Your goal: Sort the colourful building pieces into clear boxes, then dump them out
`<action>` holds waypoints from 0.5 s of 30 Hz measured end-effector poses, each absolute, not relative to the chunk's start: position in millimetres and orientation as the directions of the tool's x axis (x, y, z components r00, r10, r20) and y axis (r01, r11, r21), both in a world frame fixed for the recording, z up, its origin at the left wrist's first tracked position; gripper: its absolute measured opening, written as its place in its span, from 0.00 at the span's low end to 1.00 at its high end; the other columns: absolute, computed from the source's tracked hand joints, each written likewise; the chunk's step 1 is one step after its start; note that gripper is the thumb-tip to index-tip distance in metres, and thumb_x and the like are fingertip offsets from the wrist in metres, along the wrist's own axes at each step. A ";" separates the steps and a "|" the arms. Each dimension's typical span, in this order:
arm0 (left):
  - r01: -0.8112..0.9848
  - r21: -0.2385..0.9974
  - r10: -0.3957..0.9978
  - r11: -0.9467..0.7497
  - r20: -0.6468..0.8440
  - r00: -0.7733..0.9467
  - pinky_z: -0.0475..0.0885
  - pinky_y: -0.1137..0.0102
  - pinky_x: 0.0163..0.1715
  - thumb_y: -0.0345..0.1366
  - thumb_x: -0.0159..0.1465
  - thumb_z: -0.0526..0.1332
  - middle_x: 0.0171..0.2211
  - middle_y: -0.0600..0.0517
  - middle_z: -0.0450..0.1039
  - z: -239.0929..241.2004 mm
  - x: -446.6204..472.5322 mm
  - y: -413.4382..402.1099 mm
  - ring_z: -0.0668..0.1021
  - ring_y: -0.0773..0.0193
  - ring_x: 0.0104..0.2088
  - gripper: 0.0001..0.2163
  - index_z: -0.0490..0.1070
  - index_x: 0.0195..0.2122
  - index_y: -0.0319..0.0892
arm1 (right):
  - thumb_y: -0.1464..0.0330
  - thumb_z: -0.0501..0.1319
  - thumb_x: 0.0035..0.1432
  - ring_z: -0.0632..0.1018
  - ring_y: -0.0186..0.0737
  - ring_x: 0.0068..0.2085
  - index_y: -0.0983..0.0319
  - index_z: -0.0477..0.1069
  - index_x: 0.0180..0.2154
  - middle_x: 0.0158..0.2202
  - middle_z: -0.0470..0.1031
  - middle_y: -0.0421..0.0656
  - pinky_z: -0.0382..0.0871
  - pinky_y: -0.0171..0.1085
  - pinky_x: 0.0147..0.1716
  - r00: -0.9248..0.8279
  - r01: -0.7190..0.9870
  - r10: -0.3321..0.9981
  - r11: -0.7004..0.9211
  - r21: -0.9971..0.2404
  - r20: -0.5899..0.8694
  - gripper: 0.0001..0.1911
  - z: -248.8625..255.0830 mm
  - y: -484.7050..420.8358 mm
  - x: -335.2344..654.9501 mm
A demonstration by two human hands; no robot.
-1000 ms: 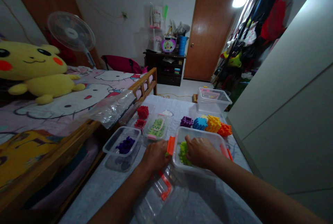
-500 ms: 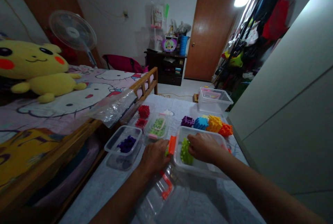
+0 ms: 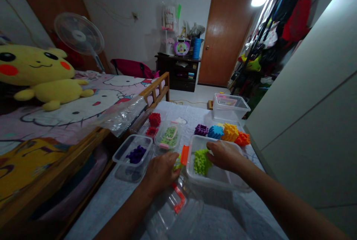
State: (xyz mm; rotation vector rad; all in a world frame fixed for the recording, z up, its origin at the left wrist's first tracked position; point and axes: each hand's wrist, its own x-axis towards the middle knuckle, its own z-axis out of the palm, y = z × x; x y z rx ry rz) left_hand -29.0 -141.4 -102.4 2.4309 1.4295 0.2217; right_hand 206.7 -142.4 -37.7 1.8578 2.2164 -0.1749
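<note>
head view: right hand fingers pinch green block; left hand fingers unclear.

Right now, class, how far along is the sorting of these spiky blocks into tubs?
Done: purple blocks lie in a small clear tub.
In hand: the right hand rests on green spiky blocks inside the large clear tub; the left hand is beside its orange latch.
Left: purple, blue, yellow and orange clusters sit loose on the table.

At my table's left edge sits a clear tub of purple blocks. Near the far edge stands an empty-looking clear box. A yellow plush lies on the bed beside me, a fan behind it.
</note>
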 end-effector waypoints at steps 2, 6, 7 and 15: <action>0.828 0.332 0.874 -0.451 -0.022 0.485 0.71 0.66 0.45 0.36 0.60 0.61 0.48 0.48 0.76 -102.6 -32.9 -143.1 0.78 0.55 0.47 0.16 0.69 0.50 0.46 | 0.62 0.55 0.59 0.81 0.52 0.38 0.62 0.74 0.42 0.36 0.80 0.53 0.68 0.38 0.30 -0.178 0.981 0.954 0.193 0.038 -0.240 0.15 -37.7 -145.7 209.4; 0.823 0.336 0.875 -0.457 0.003 0.484 0.71 0.65 0.44 0.35 0.59 0.62 0.48 0.48 0.76 -101.2 -38.3 -146.6 0.78 0.55 0.47 0.15 0.70 0.48 0.45 | 0.55 0.60 0.55 0.80 0.55 0.43 0.68 0.67 0.55 0.43 0.79 0.57 0.70 0.43 0.36 -0.245 0.969 0.921 0.239 -0.059 -0.301 0.31 -45.8 -150.0 213.1; 0.822 0.337 0.874 -0.459 0.007 0.485 0.71 0.65 0.44 0.35 0.59 0.62 0.47 0.48 0.76 -100.1 -39.1 -147.5 0.79 0.55 0.46 0.14 0.70 0.47 0.44 | 0.55 0.61 0.54 0.79 0.56 0.45 0.69 0.66 0.57 0.45 0.78 0.58 0.70 0.43 0.38 -0.261 0.965 0.911 0.249 -0.079 -0.318 0.34 -49.0 -150.2 213.4; 0.834 0.339 0.887 -0.435 0.002 0.462 0.71 0.66 0.45 0.36 0.59 0.62 0.49 0.48 0.76 -87.1 -50.9 -154.4 0.79 0.56 0.46 0.14 0.70 0.47 0.45 | 0.61 0.62 0.54 0.80 0.46 0.37 0.69 0.68 0.54 0.37 0.80 0.51 0.66 0.36 0.31 -0.305 0.949 0.909 0.266 -0.168 -0.284 0.28 -63.6 -148.6 212.5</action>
